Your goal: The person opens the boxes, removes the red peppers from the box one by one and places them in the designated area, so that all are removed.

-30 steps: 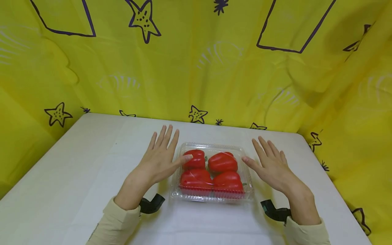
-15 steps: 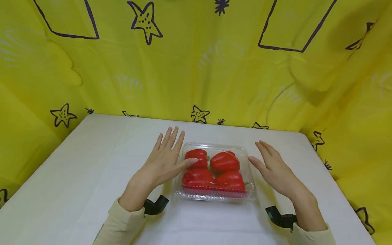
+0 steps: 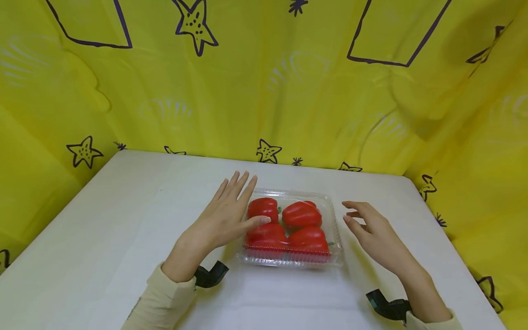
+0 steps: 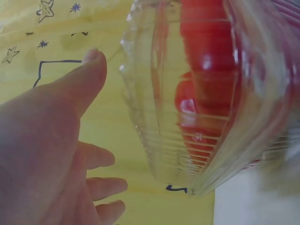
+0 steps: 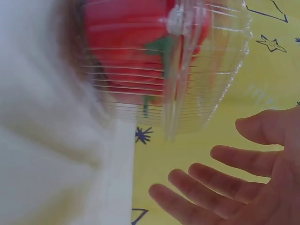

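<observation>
A clear plastic clamshell box [image 3: 330, 201], its lid down, stands mid-table with several red bell peppers [image 3: 303, 215] inside. My left hand [image 3: 222, 220] is at the box's left side, fingers straight and spread, its thumb overlapping the box in the head view. In the left wrist view that thumb [image 4: 93, 70] is apart from the ribbed wall of the box. To the right of the box hovers my right hand [image 3: 377, 236], fingers loosely bent and holding nothing. The right wrist view shows a gap between its fingertips [image 5: 157, 191] and the box, where green stems [image 5: 161, 47] show through the wall.
The white-covered table [image 3: 103, 220] extends on both sides of the box and in front of it. A yellow curtain [image 3: 231, 101] with starfish drawings hangs along the back and both sides. Black wrist mounts [image 3: 211, 274] jut inward from both sleeves.
My right hand has drawn slightly right and away from the box, its fingers bending. The left hand has shifted a little right, still spread. The box stays closed in place.
</observation>
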### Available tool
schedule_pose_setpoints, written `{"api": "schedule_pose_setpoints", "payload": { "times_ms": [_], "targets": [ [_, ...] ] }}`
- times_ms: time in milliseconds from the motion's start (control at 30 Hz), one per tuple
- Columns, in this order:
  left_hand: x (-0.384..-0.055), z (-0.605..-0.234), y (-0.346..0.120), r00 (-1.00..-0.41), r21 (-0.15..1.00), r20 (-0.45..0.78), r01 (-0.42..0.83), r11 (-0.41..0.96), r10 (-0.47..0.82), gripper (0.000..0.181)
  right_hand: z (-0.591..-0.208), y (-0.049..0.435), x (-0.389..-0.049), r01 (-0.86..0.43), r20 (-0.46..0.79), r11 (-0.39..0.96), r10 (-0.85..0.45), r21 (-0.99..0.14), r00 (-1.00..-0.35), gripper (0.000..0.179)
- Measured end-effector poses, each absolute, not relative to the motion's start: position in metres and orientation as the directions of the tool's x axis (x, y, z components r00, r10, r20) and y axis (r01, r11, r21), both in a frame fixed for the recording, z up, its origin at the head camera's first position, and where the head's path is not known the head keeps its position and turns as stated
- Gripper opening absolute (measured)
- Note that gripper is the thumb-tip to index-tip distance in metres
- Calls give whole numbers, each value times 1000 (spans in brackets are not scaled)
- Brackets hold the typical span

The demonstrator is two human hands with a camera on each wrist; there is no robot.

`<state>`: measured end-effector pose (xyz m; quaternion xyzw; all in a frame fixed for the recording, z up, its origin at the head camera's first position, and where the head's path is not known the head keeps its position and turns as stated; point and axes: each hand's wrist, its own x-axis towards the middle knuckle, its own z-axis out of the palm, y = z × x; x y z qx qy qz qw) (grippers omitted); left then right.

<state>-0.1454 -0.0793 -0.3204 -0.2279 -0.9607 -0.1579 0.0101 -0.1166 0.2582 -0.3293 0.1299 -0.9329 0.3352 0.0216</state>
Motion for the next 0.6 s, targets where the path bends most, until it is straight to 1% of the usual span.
{"api": "schedule_pose_setpoints", "payload": {
  "times_ms": [167,300,400,600],
  "targets": [
    [-146,-320,-73,-866,275,130,500,821,483,96,-337,261,-116,-222,88,699,-223,-680,-971,43],
    [-143,-321,-66,-830,279,135,556,783,541,92,-339,264,-115,-156,14,596,-235,-788,-972,43],
    [-141,-323,-63,-812,277,131,580,766,568,89,-341,266,-114,-92,-57,527,-259,-845,-964,45],
    [-139,-326,-54,-775,255,152,630,733,614,84,-344,271,-112,-10,-150,455,-315,-891,-937,51]
  ]
}}
